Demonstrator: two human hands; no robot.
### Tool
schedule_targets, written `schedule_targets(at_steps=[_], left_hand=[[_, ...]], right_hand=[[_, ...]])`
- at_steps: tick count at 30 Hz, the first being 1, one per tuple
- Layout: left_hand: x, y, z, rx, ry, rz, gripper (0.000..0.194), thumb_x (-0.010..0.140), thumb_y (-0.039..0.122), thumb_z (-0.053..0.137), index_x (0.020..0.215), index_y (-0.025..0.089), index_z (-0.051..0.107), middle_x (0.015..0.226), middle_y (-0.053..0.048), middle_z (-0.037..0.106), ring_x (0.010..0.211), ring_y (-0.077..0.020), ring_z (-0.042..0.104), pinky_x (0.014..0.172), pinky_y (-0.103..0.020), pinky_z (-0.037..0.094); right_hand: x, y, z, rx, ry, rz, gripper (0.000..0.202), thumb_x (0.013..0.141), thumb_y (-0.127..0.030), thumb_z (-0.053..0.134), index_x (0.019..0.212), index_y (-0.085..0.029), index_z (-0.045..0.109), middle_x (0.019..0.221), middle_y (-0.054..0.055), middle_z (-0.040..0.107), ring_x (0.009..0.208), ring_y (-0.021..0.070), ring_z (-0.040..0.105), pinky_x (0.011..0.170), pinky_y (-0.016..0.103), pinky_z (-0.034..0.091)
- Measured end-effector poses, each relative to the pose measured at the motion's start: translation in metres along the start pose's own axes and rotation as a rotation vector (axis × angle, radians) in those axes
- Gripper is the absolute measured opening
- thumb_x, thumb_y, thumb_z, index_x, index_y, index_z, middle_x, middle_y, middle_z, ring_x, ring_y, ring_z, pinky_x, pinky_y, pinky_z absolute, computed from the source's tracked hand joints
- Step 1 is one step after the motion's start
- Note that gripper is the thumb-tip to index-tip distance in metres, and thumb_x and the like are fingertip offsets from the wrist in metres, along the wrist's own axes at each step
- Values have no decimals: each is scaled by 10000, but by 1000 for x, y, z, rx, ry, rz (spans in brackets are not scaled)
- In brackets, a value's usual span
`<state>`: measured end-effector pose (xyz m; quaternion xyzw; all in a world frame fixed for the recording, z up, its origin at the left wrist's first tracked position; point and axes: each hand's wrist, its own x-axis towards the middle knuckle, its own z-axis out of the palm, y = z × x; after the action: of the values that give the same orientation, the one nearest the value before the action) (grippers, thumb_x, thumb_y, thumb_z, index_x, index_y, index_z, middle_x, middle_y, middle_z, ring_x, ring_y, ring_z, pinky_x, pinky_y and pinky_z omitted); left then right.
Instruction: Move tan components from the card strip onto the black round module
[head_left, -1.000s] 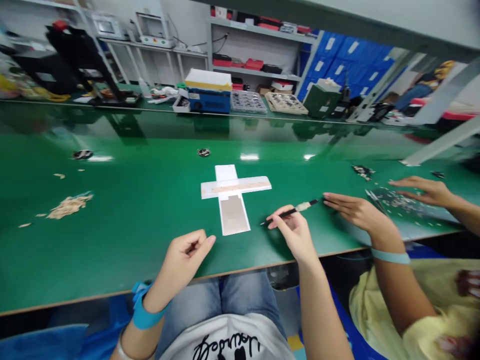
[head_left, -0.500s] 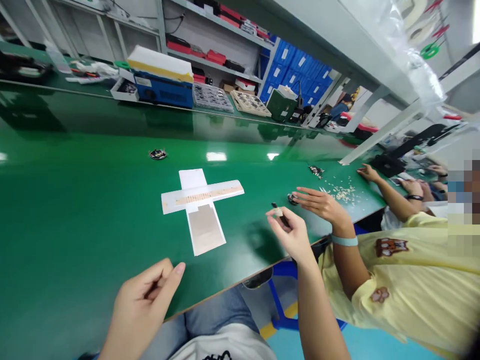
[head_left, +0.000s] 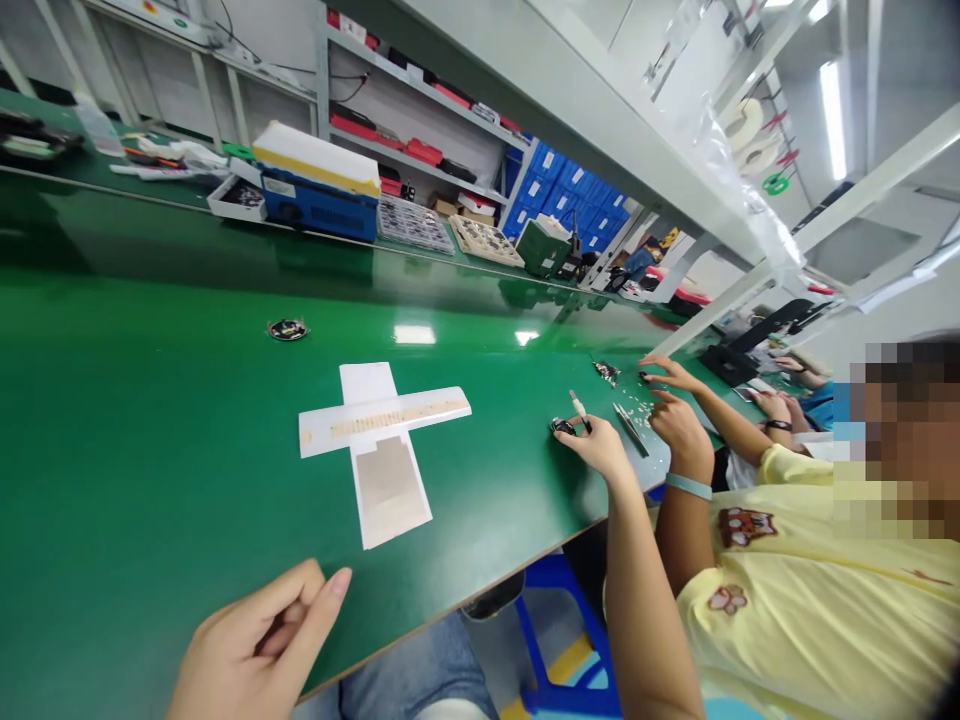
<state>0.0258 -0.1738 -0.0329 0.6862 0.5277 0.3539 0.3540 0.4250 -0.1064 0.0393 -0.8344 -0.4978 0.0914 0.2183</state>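
My right hand is closed round a slim black-and-pale pen-like tool, whose exact kind I cannot make out. Its fingertips meet a small round black electronic part on the green table. Low in the view, my left hand is curled with its thumb against the bent forefinger, and nothing shows in it. Between the hands lie a white sheet with a grey panel and, across it, a white strip with a row of small tan pieces.
Another round electronic part lies farther back. Tweezers and scattered pale bits are near a co-worker's hands on the right. A blue box and parts trays line the back shelf.
My right hand has moved forward to the round black part, the tool now pointing up. The co-worker's hand has drawn back from that part. My view has shifted slightly; my left hand stays curled.
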Motion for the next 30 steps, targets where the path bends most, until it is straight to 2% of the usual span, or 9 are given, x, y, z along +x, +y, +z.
schedule_targets(at_steps=[3,5,7,9,13,16,19,24,30], left_hand=[[2,11,-4,28,46,49,398,913,370,474,596,209,295,560,61,233,471,-85,295,441,-177,296],[5,21,-6,40,106,70,373,925,331,474,596,207,348,551,61,278,478,-89,324,453,-191,302],[7,30,-6,52,140,76,259,929,293,487,685,204,491,593,50,413,534,-97,424,517,-199,370],[7,37,-5,27,128,46,91,926,250,504,915,215,587,761,20,578,671,-108,550,645,-214,457],[-2,51,2,-229,1,-24,317,908,167,530,1203,279,502,1093,-10,639,928,-113,637,835,-239,529],[-6,66,13,-387,-15,23,354,879,147,589,1182,306,499,1102,13,635,1003,-115,631,896,-244,531],[-3,76,22,-403,50,79,325,842,144,654,1105,291,531,1056,30,642,967,-106,627,888,-228,520],[7,79,30,-298,157,132,307,825,116,672,1075,256,562,975,30,636,885,-96,596,819,-209,488],[14,78,31,-246,206,177,138,840,107,668,848,204,569,838,36,597,816,-90,570,751,-195,459]], right_hand=[[-54,-39,16,86,-102,-132,332,725,-473,720,869,-188,631,500,-98,351,461,100,354,486,258,268],[-98,-71,35,175,-259,-302,324,714,-484,725,850,-215,605,528,-80,417,483,111,400,493,253,283],[-136,-100,53,258,-340,-387,278,707,-435,734,792,-228,569,581,-48,517,514,124,468,501,244,318],[-157,-119,65,384,-368,-377,258,710,-400,733,797,-228,561,618,-35,546,526,122,480,504,233,339],[-157,-126,73,769,-487,-238,250,775,-415,686,853,-199,587,573,-77,360,486,77,313,472,211,265],[-147,-120,70,1060,-624,-108,352,804,-510,660,882,-170,610,576,-90,288,469,54,192,434,208,175],[-145,-117,67,1258,-764,19,424,774,-572,682,871,-165,615,543,-108,231,457,45,124,412,200,108],[-151,-120,67,1419,-874,170,422,731,-563,737,817,-165,629,543,-111,180,477,41,88,404,170,82],[-158,-126,74,1445,-847,248,406,726,-529,762,849,-166,628,547,-108,251,473,29,91,395,143,88]])
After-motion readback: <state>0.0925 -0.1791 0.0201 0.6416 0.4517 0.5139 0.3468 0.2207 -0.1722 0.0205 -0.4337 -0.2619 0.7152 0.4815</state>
